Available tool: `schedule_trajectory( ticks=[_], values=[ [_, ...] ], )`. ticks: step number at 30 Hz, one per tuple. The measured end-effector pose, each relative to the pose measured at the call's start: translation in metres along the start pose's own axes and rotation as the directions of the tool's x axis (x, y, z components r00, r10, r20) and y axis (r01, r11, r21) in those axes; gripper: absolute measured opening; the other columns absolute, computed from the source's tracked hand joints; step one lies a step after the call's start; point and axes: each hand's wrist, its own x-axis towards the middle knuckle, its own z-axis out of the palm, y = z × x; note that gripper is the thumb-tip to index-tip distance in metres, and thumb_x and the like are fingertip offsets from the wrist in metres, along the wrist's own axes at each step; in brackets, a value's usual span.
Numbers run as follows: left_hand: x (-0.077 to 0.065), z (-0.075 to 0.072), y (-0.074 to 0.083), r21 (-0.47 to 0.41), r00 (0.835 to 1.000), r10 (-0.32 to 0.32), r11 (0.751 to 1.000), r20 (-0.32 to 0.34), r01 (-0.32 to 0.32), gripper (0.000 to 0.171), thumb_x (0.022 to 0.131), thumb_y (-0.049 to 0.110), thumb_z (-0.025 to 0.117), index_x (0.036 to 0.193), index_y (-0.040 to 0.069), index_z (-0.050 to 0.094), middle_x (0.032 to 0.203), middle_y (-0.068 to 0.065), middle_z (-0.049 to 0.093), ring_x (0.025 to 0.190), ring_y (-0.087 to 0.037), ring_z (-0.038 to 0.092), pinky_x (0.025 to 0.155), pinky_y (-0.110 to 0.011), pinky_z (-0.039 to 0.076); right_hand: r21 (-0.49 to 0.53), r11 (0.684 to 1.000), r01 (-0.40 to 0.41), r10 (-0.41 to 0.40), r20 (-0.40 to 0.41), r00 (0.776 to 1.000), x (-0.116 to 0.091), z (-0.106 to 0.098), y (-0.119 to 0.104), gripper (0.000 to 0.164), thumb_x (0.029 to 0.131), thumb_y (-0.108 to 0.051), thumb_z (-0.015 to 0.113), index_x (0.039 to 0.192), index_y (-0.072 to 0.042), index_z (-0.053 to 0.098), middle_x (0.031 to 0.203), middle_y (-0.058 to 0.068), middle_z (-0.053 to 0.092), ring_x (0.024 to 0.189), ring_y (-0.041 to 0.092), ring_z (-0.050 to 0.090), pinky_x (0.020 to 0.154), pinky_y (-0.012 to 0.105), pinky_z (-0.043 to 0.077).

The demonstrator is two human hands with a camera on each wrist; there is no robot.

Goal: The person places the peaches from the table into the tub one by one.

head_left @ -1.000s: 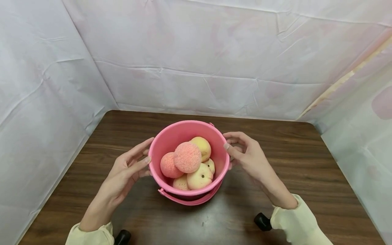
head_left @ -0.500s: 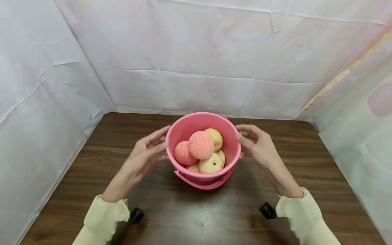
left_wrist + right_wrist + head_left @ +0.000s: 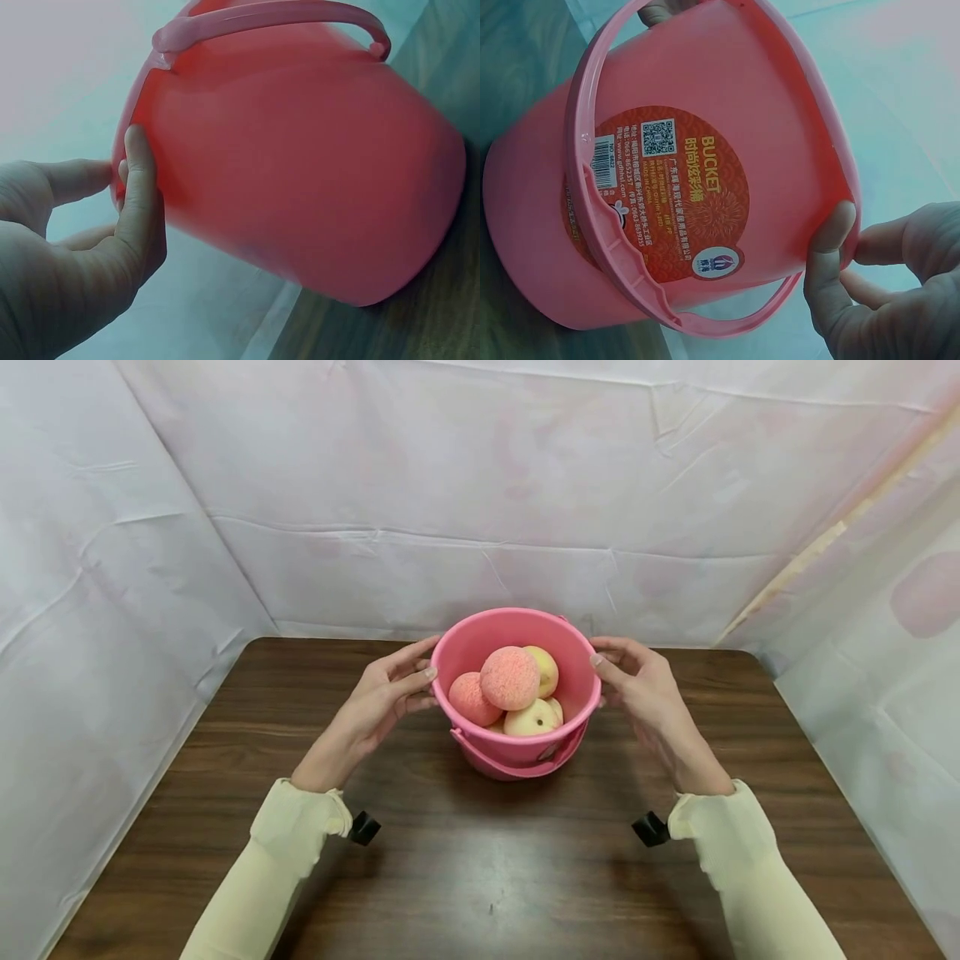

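Observation:
A pink bucket (image 3: 480, 639) stands toward the back of the brown table. Inside it lie two rough pink balls, one (image 3: 510, 678) on top and the other (image 3: 471, 700) beside it. Several pale yellow, peach-like fruits, including one (image 3: 531, 719) with a dark spot, lie around and under them. My left hand (image 3: 384, 695) pinches the bucket's left rim between thumb and fingers. On the opposite side, my right hand (image 3: 647, 689) grips the rim the same way. The bucket's handle (image 3: 630, 274) hangs down the near side, across a red label (image 3: 694, 202).
The dark wood-grain table (image 3: 495, 877) stretches in front of the bucket. White sheeting (image 3: 420, 468) closes off the back, left and right. A black device (image 3: 364, 828) sits at the left cuff, and a similar device (image 3: 650, 829) at the right.
The bucket, held by both hands, has moved away from me and to the right, closer to the table's back edge. Its contents moved with it.

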Motion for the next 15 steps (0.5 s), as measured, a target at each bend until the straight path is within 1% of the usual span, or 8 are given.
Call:
schedule_trajectory(
  ticks=[3, 5, 7, 9, 11, 13, 14, 15],
  values=[
    [0.006, 0.000, 0.001, 0.001, 1.000, -0.002, 1.000, -0.002, 0.002, 0.056, 0.103, 0.003, 0.062, 0.156, 0.013, 0.048, 0.126, -0.018, 0.062, 0.102, -0.018, 0.071, 0.084, -0.030, 0.067, 0.020, 1.000, 0.001, -0.001, -0.005, 1.000, 0.004, -0.001, 0.000, 0.043, 0.102, -0.014, 0.067, 0.141, 0.003, 0.056, 0.102, 0.003, 0.066, 0.074, 0.010, 0.070, 0.061, 0.020, 0.062],
    [0.007, 0.000, 0.002, 0.016, 1.000, -0.003, 1.000, -0.012, 0.003, 0.056, 0.103, 0.004, 0.062, 0.156, 0.013, 0.049, 0.126, -0.017, 0.061, 0.102, -0.018, 0.071, 0.084, -0.031, 0.067, 0.031, 1.000, 0.000, 0.000, -0.002, 1.000, 0.006, -0.001, 0.001, 0.043, 0.102, -0.014, 0.067, 0.141, 0.002, 0.056, 0.103, 0.003, 0.067, 0.073, 0.010, 0.070, 0.060, 0.019, 0.061],
    [0.007, -0.001, 0.003, 0.058, 1.000, -0.001, 0.998, -0.020, 0.002, 0.056, 0.103, 0.006, 0.063, 0.156, 0.014, 0.049, 0.125, -0.016, 0.060, 0.100, -0.017, 0.070, 0.085, -0.033, 0.068, 0.026, 1.000, -0.002, 0.001, 0.004, 1.000, 0.008, -0.002, 0.002, 0.043, 0.102, -0.015, 0.067, 0.141, 0.001, 0.056, 0.104, 0.003, 0.067, 0.072, 0.009, 0.071, 0.060, 0.020, 0.062],
    [0.006, -0.002, 0.004, 0.126, 1.000, 0.011, 0.992, -0.029, -0.007, 0.055, 0.103, 0.009, 0.065, 0.155, 0.016, 0.051, 0.123, -0.014, 0.060, 0.095, -0.016, 0.070, 0.085, -0.035, 0.068, -0.012, 1.000, 0.000, 0.000, 0.011, 1.000, 0.009, -0.003, 0.004, 0.044, 0.104, -0.020, 0.066, 0.141, 0.001, 0.056, 0.105, 0.002, 0.066, 0.072, 0.009, 0.070, 0.060, 0.021, 0.062],
    [0.005, -0.003, 0.004, 0.213, 0.999, 0.036, 0.977, -0.033, -0.028, 0.054, 0.103, 0.013, 0.066, 0.155, 0.017, 0.052, 0.119, -0.012, 0.060, 0.091, -0.015, 0.069, 0.083, -0.036, 0.068, -0.086, 0.996, 0.006, -0.005, 0.013, 1.000, 0.009, -0.004, 0.007, 0.042, 0.107, -0.026, 0.061, 0.140, 0.000, 0.057, 0.106, 0.003, 0.065, 0.074, 0.007, 0.068, 0.061, 0.022, 0.063],
    [0.005, -0.005, 0.003, 0.300, 0.997, 0.071, 0.952, -0.032, -0.058, 0.053, 0.104, 0.016, 0.065, 0.155, 0.017, 0.052, 0.116, -0.012, 0.060, 0.087, -0.016, 0.068, 0.080, -0.037, 0.069, -0.176, 0.984, 0.020, -0.019, 0.008, 1.000, 0.010, -0.007, 0.011, 0.043, 0.110, -0.032, 0.054, 0.139, -0.002, 0.059, 0.111, 0.006, 0.065, 0.079, 0.009, 0.069, 0.063, 0.025, 0.064],
    [0.005, -0.006, 0.002, 0.352, 0.995, 0.094, 0.933, -0.037, -0.075, 0.051, 0.105, 0.019, 0.063, 0.155, 0.016, 0.051, 0.115, -0.013, 0.061, 0.086, -0.017, 0.068, 0.077, -0.036, 0.069, -0.237, 0.971, 0.036, -0.037, 0.000, 0.999, 0.011, -0.009, 0.014, 0.043, 0.111, -0.035, 0.050, 0.137, -0.002, 0.060, 0.113, 0.008, 0.066, 0.082, 0.011, 0.069, 0.064, 0.025, 0.064],
    [0.006, -0.007, 0.000, 0.407, 0.992, 0.120, 0.909, -0.044, -0.092, 0.051, 0.106, 0.022, 0.061, 0.156, 0.015, 0.050, 0.115, -0.014, 0.062, 0.085, -0.018, 0.067, 0.076, -0.035, 0.069, -0.295, 0.954, 0.051, -0.057, -0.009, 0.998, 0.012, -0.011, 0.016, 0.046, 0.112, -0.038, 0.046, 0.136, -0.003, 0.062, 0.115, 0.010, 0.067, 0.085, 0.013, 0.070, 0.066, 0.025, 0.064]
  ],
)
